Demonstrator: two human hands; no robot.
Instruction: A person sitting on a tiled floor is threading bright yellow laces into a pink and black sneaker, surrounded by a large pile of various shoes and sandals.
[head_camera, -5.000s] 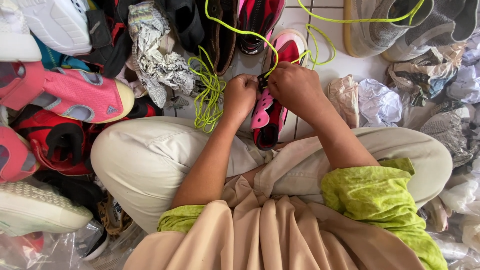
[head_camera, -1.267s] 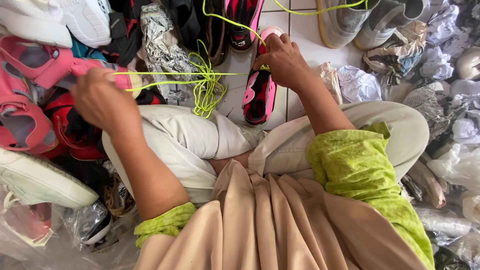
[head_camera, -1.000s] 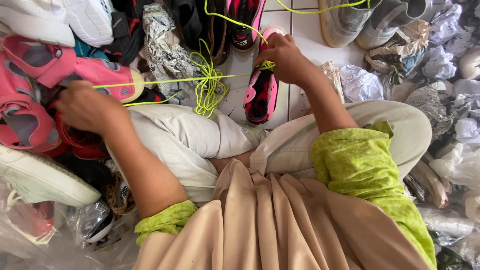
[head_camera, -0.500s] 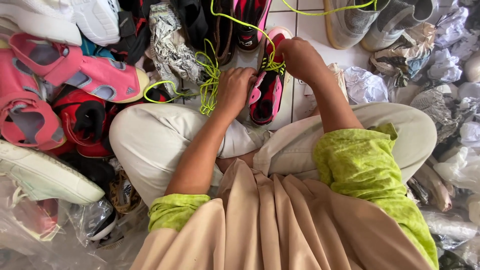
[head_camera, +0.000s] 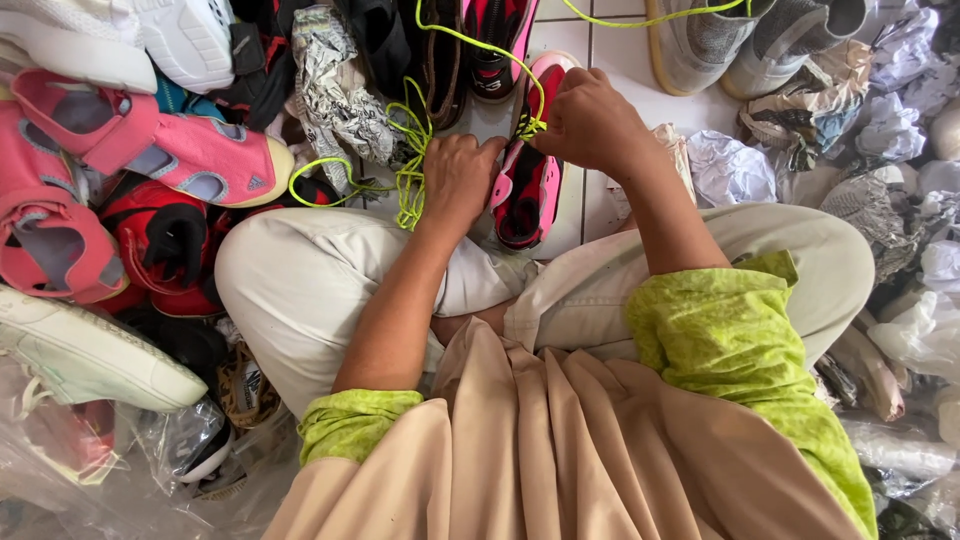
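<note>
Person's clothing: lime-green patterned sleeves (head_camera: 735, 345) pushed up past each bare hand, pleated beige overgarment (head_camera: 560, 450), and cream trousers (head_camera: 300, 280).

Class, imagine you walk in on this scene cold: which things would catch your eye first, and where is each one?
First, the neon yellow-green lace, tangled at top centre and running up out of view. Both hands meet there on a pink and black shoe lying on the white tiled floor: the left hand at its side, the right hand at the lacing. A heap of pink sandals fills the left edge.
</note>
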